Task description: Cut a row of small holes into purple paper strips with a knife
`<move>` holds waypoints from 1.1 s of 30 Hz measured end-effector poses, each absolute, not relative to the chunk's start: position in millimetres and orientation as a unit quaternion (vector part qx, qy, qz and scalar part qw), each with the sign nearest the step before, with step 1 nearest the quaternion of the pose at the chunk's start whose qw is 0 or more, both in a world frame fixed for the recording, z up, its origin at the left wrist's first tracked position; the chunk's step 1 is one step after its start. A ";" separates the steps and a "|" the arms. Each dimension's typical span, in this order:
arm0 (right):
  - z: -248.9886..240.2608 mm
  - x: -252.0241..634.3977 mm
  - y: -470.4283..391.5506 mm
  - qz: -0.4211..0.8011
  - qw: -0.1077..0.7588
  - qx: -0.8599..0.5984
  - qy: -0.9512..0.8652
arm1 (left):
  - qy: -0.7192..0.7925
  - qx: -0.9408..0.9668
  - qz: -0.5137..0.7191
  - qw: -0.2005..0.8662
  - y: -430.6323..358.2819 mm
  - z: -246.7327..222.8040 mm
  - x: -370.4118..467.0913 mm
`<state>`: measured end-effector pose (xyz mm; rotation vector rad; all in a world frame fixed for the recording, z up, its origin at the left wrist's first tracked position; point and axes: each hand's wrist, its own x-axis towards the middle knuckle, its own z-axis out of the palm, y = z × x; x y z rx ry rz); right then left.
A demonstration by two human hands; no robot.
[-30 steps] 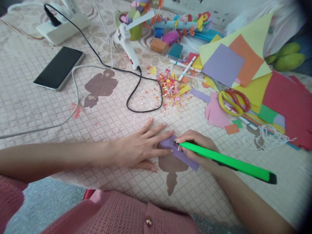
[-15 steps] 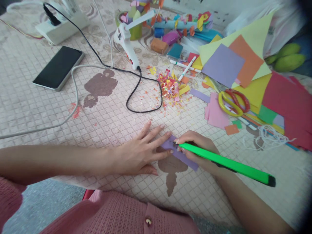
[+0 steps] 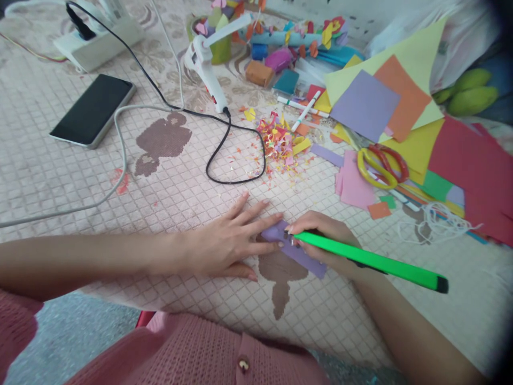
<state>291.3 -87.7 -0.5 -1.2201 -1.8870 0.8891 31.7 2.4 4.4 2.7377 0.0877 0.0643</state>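
A purple paper strip (image 3: 306,259) lies slantwise on the patterned tablecloth. My left hand (image 3: 228,240) rests flat with its fingers spread, two fingertips pressing the strip's left part. Held in my closed right hand (image 3: 328,235) is a green utility knife (image 3: 372,259) with a black end cap. Its front end points left and down at the strip, close beside my left fingertips. My fingers partly hide the blade, so I cannot tell how deep it touches the paper.
A black cable loops beyond my hands from a white glue gun (image 3: 206,69). Paper scraps (image 3: 278,139) are heaped beside it. Scissors (image 3: 377,168), coloured paper sheets (image 3: 364,104) and white string (image 3: 444,224) lie right; a phone (image 3: 94,109) and power strip (image 3: 100,45) left.
The view has shifted slightly. Both hands stay at the purple strip, and the utility knife's rear end has risen a little in the picture.
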 end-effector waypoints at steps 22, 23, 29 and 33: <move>-1.3 292.2 -89.3 0.363 0.346 -0.489 -0.714 | -0.007 0.980 0.029 0.197 11.2 -1.6 33.2; -2.3 292.7 -89.5 0.364 0.347 -0.488 -0.713 | -0.007 0.981 0.027 0.193 12.0 -1.5 33.3; -5.7 291.9 -91.7 0.353 0.359 -0.499 -0.705 | 0.015 0.984 0.042 0.172 6.8 -1.8 32.6; -3.5 291.0 -92.2 0.360 0.354 -0.501 -0.703 | 0.019 0.984 0.039 0.171 6.2 -0.6 32.9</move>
